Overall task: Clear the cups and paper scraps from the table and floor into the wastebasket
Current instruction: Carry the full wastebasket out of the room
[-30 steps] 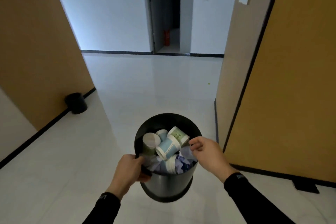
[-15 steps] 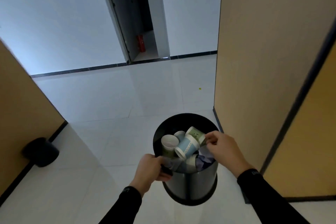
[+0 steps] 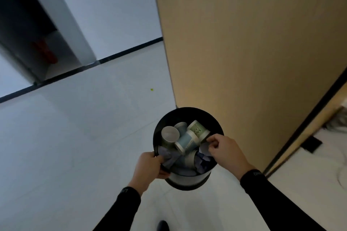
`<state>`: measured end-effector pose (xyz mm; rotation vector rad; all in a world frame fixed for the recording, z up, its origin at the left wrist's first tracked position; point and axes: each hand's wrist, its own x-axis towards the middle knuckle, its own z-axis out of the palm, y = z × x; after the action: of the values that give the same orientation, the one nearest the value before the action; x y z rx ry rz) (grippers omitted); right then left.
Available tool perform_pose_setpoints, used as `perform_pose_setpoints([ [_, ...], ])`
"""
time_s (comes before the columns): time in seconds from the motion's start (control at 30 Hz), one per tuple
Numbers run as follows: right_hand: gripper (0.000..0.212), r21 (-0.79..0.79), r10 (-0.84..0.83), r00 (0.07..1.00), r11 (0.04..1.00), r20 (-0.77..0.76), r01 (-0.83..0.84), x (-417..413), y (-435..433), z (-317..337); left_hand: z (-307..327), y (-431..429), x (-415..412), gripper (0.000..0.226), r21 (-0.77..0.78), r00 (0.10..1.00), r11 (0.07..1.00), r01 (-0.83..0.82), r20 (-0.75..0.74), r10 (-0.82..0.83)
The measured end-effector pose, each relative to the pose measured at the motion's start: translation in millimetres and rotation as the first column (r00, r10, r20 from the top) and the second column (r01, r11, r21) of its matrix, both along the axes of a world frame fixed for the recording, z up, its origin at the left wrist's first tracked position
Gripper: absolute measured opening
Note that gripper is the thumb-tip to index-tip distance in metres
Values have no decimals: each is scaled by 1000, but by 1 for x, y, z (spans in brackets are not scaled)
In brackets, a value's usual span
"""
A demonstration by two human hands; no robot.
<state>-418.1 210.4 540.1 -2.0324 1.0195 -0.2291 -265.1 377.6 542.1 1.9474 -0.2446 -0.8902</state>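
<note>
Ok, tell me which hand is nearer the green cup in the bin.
Right. The right hand grips the wastebasket rim just beside the green cup, fingertips almost touching it. The left hand holds the opposite rim, across the other cups and paper.

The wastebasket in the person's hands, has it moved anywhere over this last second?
Yes. The wastebasket, carried by the left hand and right hand, has moved forward and right: it now overlaps the foot of the tan wall corner, which earlier stood apart to its right.
</note>
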Motion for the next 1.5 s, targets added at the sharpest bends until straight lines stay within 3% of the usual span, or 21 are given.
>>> perform_pose_setpoints([
  [0.23,27,122,-365,919,915,-149,384,22,-7,-34,-32,-85,79,23,94,918,915,391,-115,-381],
  [0.47,26,122,-584,780,778,-226,617,32,-38,-80,-90,-181,94,25,177,804,790,587,-240,-543],
  [0.6,26,158,-676,691,676,-256,720,40,-69,-147,-170,-230,106,28,230,777,745,626,-257,-574],
  [0.9,16,356,-762,515,391,-392,849,60,-92,-370,-393,-276,122,34,265,712,661,702,-297,-636],
  [1.17,20,385,-781,488,342,-391,857,88,-87,-505,-552,-310,137,21,288,648,581,761,-375,-663],
  [1.33,26,338,-817,445,329,-366,882,97,-92,-542,-605,-329,136,32,299,665,594,747,-344,-663],
  [1.5,26,328,-809,451,339,-377,882,106,-118,-567,-621,-341,133,28,286,628,559,778,-321,-709],
])
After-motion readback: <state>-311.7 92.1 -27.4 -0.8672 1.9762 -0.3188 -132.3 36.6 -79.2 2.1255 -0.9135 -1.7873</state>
